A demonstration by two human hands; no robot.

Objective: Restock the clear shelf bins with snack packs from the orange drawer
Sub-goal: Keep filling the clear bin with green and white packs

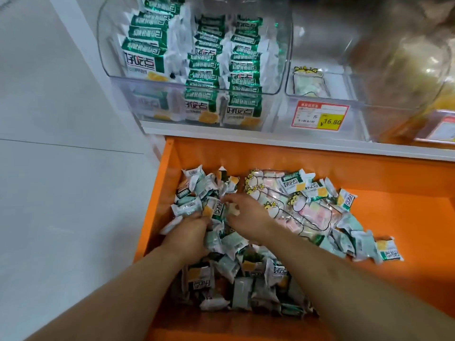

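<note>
Price tag reads ¥16.80; snack packs "好吃点".

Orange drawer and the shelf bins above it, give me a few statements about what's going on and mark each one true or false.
1. Both hands, left and right, are down in the pile of snack packs in the orange drawer. True.
2. The left clear bin is empty. False: it holds rows of green and white packs.
3. A price tag sits on the front of the middle bin. True.
4. The drawer is closed. False: it is pulled open under the shelf.
5. The middle bin is packed full. False: only one pack shows in it.
</note>
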